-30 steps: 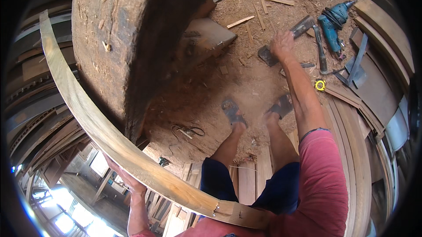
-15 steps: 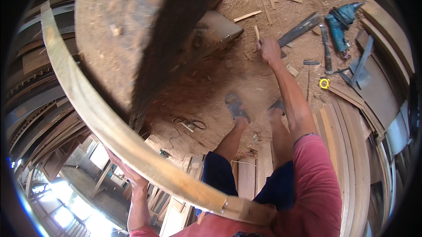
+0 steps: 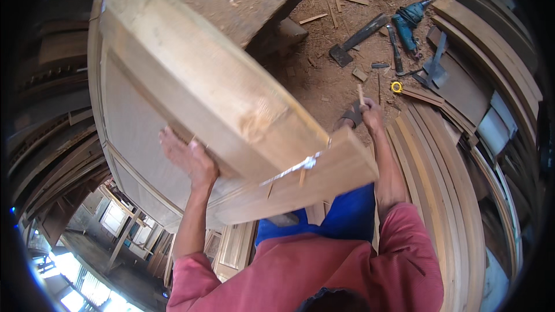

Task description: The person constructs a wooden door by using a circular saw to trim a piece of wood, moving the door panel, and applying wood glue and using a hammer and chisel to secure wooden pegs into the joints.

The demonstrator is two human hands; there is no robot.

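A wooden frame-and-panel piece like a door [image 3: 191,63] slants across the left and centre, partly over the thick wooden bench [image 3: 217,0]. Against its panel face lies my left hand [image 3: 191,159], fingers stretched out and thumb up, beside the inner edge of a frame board. Two small wooden pegs [image 3: 302,178] poke out near a white smear [image 3: 309,162] on the corner joint. My right hand [image 3: 372,115] is closed around a thin wooden stick [image 3: 361,93], just beyond the piece's near right corner.
On the shaving-strewn floor lie a dark-handled mallet or hammer [image 3: 361,39], a claw hammer [image 3: 394,49], a teal drill [image 3: 408,21] and a yellow tape measure [image 3: 396,87]. Long boards [image 3: 436,167] are stacked at right; more timber [image 3: 49,156] lines the left.
The wooden piece has turned from edge-on to show its broad face. My left hand now shows on that face. My right hand has drawn nearer to me, still holding the stick.
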